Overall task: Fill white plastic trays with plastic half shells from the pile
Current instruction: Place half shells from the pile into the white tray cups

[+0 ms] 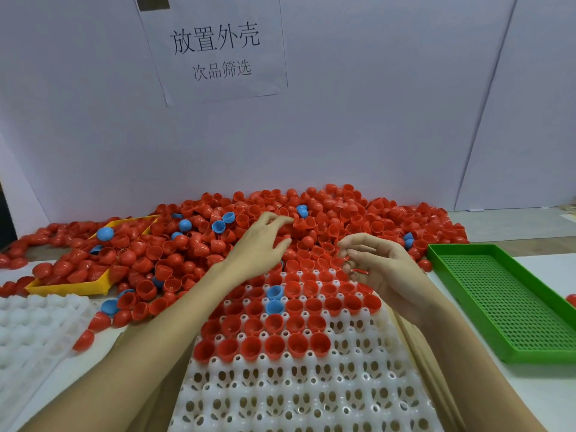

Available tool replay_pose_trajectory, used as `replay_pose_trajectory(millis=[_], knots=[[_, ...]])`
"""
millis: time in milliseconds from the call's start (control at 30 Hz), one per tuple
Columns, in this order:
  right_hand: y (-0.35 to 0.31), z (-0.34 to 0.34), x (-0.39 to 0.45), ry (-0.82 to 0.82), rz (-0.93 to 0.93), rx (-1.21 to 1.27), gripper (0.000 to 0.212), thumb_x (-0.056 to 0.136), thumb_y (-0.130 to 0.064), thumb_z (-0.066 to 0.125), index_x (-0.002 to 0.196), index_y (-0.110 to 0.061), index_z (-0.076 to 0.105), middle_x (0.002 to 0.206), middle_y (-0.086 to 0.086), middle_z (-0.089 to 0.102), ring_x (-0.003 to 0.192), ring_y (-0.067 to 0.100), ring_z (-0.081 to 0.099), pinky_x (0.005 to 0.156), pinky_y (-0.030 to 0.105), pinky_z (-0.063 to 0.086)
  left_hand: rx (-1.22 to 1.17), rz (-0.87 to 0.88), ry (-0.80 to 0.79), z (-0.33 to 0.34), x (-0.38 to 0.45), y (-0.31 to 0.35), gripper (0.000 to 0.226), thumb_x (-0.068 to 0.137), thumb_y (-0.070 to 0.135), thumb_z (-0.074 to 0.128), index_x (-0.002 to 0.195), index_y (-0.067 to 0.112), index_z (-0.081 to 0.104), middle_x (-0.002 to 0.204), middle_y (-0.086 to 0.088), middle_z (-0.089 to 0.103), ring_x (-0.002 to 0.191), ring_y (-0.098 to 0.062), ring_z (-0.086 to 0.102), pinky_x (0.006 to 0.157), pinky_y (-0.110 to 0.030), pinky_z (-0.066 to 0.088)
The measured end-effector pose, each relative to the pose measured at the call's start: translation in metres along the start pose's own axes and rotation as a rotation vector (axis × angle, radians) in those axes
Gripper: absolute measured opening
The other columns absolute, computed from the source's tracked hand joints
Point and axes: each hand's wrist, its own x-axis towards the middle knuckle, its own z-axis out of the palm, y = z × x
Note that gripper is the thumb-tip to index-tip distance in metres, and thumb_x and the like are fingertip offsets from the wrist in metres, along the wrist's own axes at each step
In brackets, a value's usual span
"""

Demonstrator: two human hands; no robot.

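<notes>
Head view. Pile of half shells (237, 241), mostly red with a few blue, spread across the middle of the frame against a white backboard (374, 135). White tray (299, 385) at lower centre: its upper rows hold red shells open side up, plus two blue ones (275, 299) left of centre; the lower rows show bare sockets.

Left hand (261, 247) reaches from lower left into the pile at centre, fingers spread and loosely bent over the red shells, tips touching them; cannot tell whether it grips one. Right hand (377, 266) hovers right of centre above the tray's top edge, fingers curled, pinching a small red piece (358, 271) at the fingertips; too small to tell what it is.

Yellow tray (71, 286) at middle left, half buried in shells. Green perforated tray (511, 307) at right. Second white tray (34, 328) at lower left. Paper sign (218, 48) with printed characters on the backboard, upper centre.
</notes>
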Motion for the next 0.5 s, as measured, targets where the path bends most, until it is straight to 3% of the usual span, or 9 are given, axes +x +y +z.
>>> replay_pose_trajectory(millis=[100, 200, 300, 500], knots=[[0.001, 0.0, 0.0, 0.011, 0.009, 0.005, 0.02, 0.101, -0.002, 0.061, 0.111, -0.008, 0.077, 0.102, 0.009, 0.07, 0.086, 0.018, 0.067, 0.081, 0.028, 0.059, 0.164, 0.111, -0.083, 0.004, 0.028, -0.011, 0.052, 0.107, 0.033, 0.049, 0.157, 0.04, 0.034, 0.168, 0.0, 0.018, 0.145, -0.031, 0.038, 0.111, -0.047, 0.046], [0.001, 0.0, 0.0, 0.016, 0.019, 0.001, 0.019, 0.1, -0.004, 0.062, 0.111, -0.009, 0.077, 0.102, 0.008, 0.071, 0.086, 0.017, 0.068, 0.082, 0.028, 0.059, 0.304, 0.174, -0.246, 0.013, 0.044, -0.016, 0.049, 0.109, 0.039, 0.041, 0.157, 0.045, 0.03, 0.171, 0.004, 0.009, 0.153, -0.028, 0.024, 0.116, -0.051, 0.04], [0.001, -0.001, 0.0, 0.009, 0.02, 0.002, 0.019, 0.101, -0.004, 0.063, 0.111, -0.01, 0.077, 0.103, 0.008, 0.072, 0.087, 0.017, 0.068, 0.082, 0.027, 0.059, 0.368, 0.159, -0.292, 0.027, 0.05, -0.015, 0.045, 0.109, 0.036, 0.042, 0.154, 0.034, 0.039, 0.169, 0.002, 0.019, 0.153, -0.033, 0.02, 0.12, -0.051, 0.034], [0.002, 0.001, 0.001, 0.017, 0.03, 0.003, 0.02, 0.101, -0.003, 0.061, 0.111, -0.01, 0.078, 0.104, 0.009, 0.072, 0.087, 0.016, 0.068, 0.082, 0.027, 0.059, 0.361, 0.116, -0.09, 0.034, 0.047, -0.007, 0.038, 0.101, 0.028, 0.062, 0.138, 0.025, 0.052, 0.138, -0.001, 0.052, 0.13, -0.03, 0.042, 0.097, -0.039, 0.052]])
